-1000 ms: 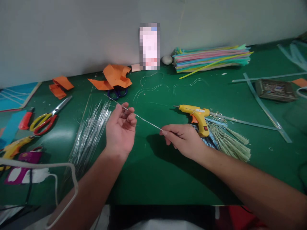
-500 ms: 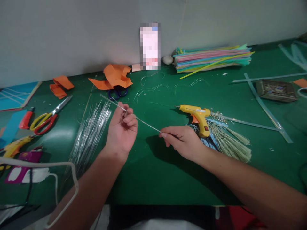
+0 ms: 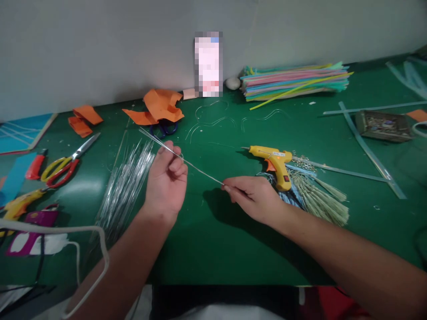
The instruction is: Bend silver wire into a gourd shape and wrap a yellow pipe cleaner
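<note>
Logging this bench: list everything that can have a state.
Wires: held, twisted, far ends splayed
Left hand: closed on wires
Right hand: pinching wires
Red-yellow scissors: blades closed
Blue-handled scissors: blades hidden
Right glue gun: on its side, stick inserted
Left glue gun: partly hidden
Phone: upright, screen lit
Tin: open, holding small bits

Held wire [image 3: 200,171]: silver-grey. Wire bundle [image 3: 123,186]: silver, with white glints. Desk [image 3: 193,253]: uniform green. Wall [image 3: 116,49]: uniform grey. Right glue gun [image 3: 263,152]: yellow; trigger [image 3: 271,165] orange. Stems [image 3: 296,83]: pink, blue, mint and yellow, reading as stripes. Tassels [image 3: 327,198]: pale green and light blue. Scissors [image 3: 77,154]: blades silver, one loop yellow, the other red. Crumpled sheet [image 3: 160,104]: plain orange.
</note>
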A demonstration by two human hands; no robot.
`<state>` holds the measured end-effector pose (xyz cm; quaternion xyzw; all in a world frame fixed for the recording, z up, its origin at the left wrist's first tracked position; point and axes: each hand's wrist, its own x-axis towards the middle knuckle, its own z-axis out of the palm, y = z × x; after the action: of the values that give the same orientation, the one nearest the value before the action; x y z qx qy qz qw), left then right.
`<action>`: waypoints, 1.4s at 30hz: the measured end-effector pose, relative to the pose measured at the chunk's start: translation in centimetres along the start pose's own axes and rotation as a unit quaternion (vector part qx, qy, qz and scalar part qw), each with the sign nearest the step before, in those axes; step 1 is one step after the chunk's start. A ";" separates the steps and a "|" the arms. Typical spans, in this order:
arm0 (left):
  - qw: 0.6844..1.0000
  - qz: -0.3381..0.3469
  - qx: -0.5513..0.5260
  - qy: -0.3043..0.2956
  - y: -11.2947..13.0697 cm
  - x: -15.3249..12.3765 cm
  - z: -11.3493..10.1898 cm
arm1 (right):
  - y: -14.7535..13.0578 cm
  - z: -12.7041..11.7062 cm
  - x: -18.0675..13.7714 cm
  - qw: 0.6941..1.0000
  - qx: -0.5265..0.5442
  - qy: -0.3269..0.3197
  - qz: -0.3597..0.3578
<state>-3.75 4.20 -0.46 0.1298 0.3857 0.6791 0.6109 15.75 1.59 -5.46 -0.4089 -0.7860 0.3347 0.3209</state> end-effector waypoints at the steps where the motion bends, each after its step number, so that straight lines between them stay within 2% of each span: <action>1: 1.000 0.013 0.006 0.005 -0.1 0.0 -0.1 | 0.1 0.0 0.0 1.000 -0.001 0.001 -0.002; 8: 0.993 0.100 0.058 -0.012 -0.4 -0.1 -0.6 | 0.1 0.1 0.0 1.000 -0.006 -0.003 -0.013; 14: 0.988 0.126 0.089 0.019 -0.8 0.3 -0.9 | 0.0 0.1 0.0 1.000 -0.014 0.001 -0.027; 19: 0.987 0.133 0.093 0.004 -1.1 0.6 -1.1 | 0.0 0.0 0.0 0.999 -0.020 -0.007 -0.025; 24: 0.980 0.169 0.104 0.014 -1.0 0.5 -0.9 | 0.0 0.0 0.0 0.999 -0.022 -0.008 -0.027; 29: 0.982 0.152 0.111 0.002 -1.2 0.8 -1.3 | 0.2 0.1 0.0 0.999 -0.032 0.006 -0.042; 31: 0.980 0.149 0.129 0.001 -1.3 0.9 -1.5 | 0.4 0.2 0.0 0.998 -0.054 0.010 -0.038; 36: 0.958 0.193 0.212 0.024 -1.6 1.8 -2.0 | 0.9 0.2 -0.1 0.982 -0.174 0.036 -0.062; 42: 0.961 0.145 0.227 0.056 -2.1 3.1 -2.6 | 0.6 0.4 -0.2 0.943 -0.322 0.039 -0.071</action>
<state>-4.63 6.05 -4.56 0.2813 0.5401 0.6613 0.4380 15.82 1.63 -6.21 -0.4466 -0.8657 0.0241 0.2250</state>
